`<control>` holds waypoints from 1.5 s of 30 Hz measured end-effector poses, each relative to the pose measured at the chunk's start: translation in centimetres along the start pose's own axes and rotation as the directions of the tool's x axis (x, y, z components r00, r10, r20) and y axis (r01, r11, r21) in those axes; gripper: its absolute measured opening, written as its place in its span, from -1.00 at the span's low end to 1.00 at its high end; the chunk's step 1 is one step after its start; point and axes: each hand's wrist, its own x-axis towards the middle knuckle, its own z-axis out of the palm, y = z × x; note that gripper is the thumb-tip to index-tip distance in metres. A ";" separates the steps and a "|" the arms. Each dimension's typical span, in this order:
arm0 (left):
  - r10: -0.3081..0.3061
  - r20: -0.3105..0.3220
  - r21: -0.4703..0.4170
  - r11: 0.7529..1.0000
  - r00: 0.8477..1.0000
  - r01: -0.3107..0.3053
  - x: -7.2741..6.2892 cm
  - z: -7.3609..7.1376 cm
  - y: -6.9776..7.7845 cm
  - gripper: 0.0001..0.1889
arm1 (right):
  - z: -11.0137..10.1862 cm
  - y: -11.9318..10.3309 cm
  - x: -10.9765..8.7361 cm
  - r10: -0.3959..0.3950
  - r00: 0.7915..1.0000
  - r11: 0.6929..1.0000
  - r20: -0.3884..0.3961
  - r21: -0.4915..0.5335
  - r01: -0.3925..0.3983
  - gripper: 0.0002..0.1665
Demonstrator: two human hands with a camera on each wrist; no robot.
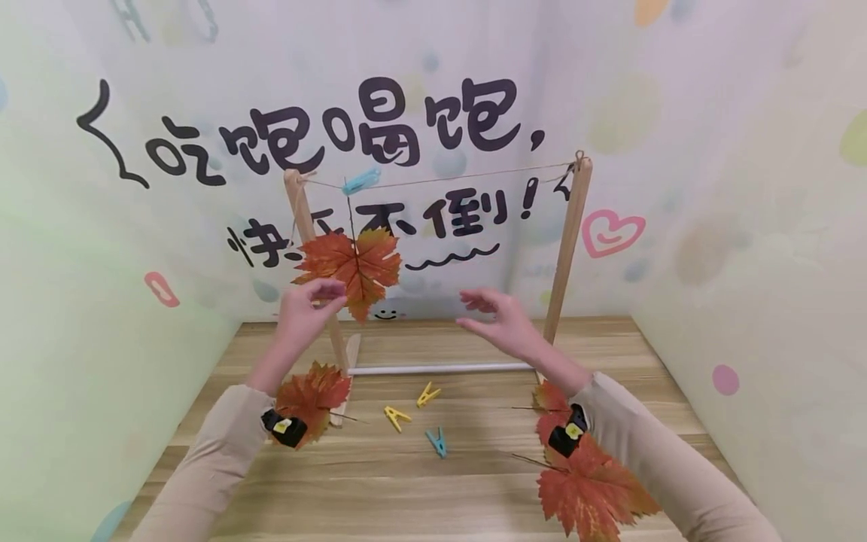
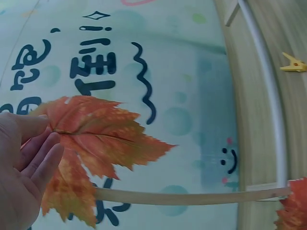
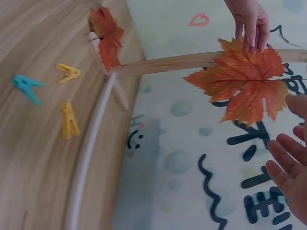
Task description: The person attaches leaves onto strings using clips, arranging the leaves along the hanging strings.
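An orange-red artificial maple leaf (image 1: 359, 263) hangs by its stem from a string, under a blue clothespin (image 1: 362, 181). My left hand (image 1: 311, 312) is at the leaf's left side, thumb and fingers slightly apart. In the left wrist view its fingertips overlap the leaf (image 2: 96, 134) near where the veins meet. Right of the leaf, my right hand (image 1: 497, 324) is held in the air with loosely bent fingers and nothing between them. The right wrist view shows this hand (image 3: 292, 167) at the edge, near the hanging leaf (image 3: 244, 86).
The string runs between two wooden posts (image 1: 569, 248), joined low down by a white rod (image 1: 440, 369). Two yellow clothespins (image 1: 428, 394) and a blue clothespin (image 1: 437, 442) lie on the wooden table (image 1: 379, 497). More leaves lie left (image 1: 314, 399) and right (image 1: 589, 489), partly behind my arms.
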 end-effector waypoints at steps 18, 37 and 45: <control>-0.150 0.125 0.085 0.986 0.981 0.140 -5.5 3.8 -6.1 -0.79 | 6.2 5.3 -8.1 0.144 0.983 0.988 0.113 0.037 -0.149 -0.52; -0.290 0.152 0.201 0.945 0.945 0.257 -10.2 5.4 -12.7 -0.72 | 12.2 9.2 -10.9 0.213 0.955 0.971 0.205 0.064 -0.231 -0.56; -0.272 0.205 0.159 0.957 0.940 0.242 -11.1 6.6 -13.6 -0.70 | 13.7 9.9 -11.6 0.254 0.950 0.963 0.184 0.042 -0.266 -0.51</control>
